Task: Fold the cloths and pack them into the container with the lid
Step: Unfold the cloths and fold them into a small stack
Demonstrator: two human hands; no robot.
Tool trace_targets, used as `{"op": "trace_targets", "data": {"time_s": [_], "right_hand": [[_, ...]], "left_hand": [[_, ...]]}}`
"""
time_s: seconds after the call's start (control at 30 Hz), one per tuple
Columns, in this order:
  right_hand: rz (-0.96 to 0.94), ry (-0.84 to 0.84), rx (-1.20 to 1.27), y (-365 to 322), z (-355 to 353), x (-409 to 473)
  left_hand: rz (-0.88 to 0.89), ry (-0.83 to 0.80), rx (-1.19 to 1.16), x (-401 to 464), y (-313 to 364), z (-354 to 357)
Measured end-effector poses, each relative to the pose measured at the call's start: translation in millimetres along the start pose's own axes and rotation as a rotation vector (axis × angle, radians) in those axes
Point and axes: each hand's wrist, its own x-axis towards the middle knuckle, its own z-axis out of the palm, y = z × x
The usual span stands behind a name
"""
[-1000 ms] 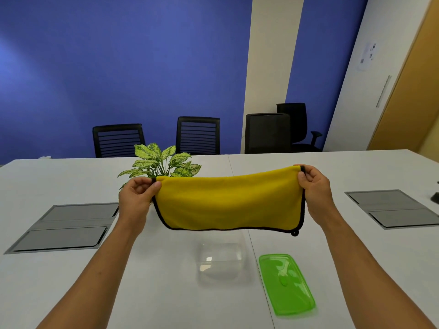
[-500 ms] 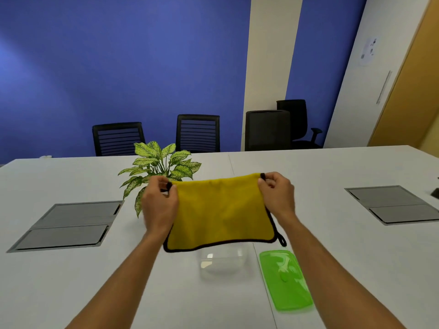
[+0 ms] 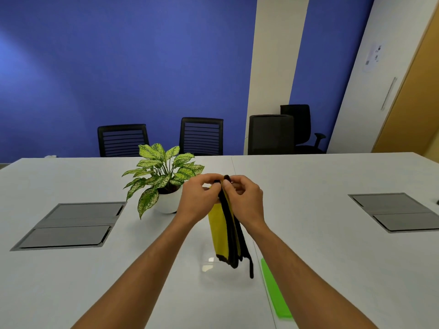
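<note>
— The yellow microfibre cloth with black edging point(image 3: 219, 230), where is it?

— In the air above the white table point(image 3: 320, 233), folded into a narrow hanging bundle with its black-trimmed edges stacked side by side. A thin black loop dangles from its lower right corner.

— Who has hold of it?

— Both hands, at the top. The left hand point(image 3: 196, 201) has its fingers closed on the upper corners from the left; the right hand point(image 3: 244, 198) pinches the same top edge from the right, thumb and fingers pressed on the black trim. The two hands touch each other there.

— And the container?

— A clear plastic container point(image 3: 211, 263) sits on the table directly under the hanging cloth, partly hidden by it; the cloth's lower end looks to hang just above its opening, though I cannot tell whether it touches. The flat green plastic lid point(image 3: 275, 290) lies on the table just to its right, apart from it.

— Anything else nearby?

— A leafy green plant in a white pot point(image 3: 164, 179) stands behind the left hand, and grey recessed panels point(image 3: 71, 225) are set into the table at the far left and right.
</note>
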Motion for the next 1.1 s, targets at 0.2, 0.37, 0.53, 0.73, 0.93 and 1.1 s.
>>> {"op": "trace_targets", "data": {"time_s": [0.2,0.37,0.53,0.73,0.93,1.1], "right_hand": [[-0.044,-0.002,0.0,1,-3,2],[-0.078,-0.055,-0.002,0,-8,3],[-0.063,-0.129,0.005,2,-11,3],[-0.059,-0.261,0.079,-2,-15,2],[-0.085,-0.328,0.1,8,-29,-1],[-0.055,-0.199,0.23,10,-44,6]], "left_hand": [[0.014,-0.102,0.037,2,1,-5],[0.122,-0.069,0.175,4,-1,-8],[0.295,-0.101,0.427,9,-2,-14],[0.235,-0.22,0.403,10,-5,-14],[0.296,-0.221,0.431,7,-9,-14],[0.127,-0.315,0.617,6,-26,-24]]}}
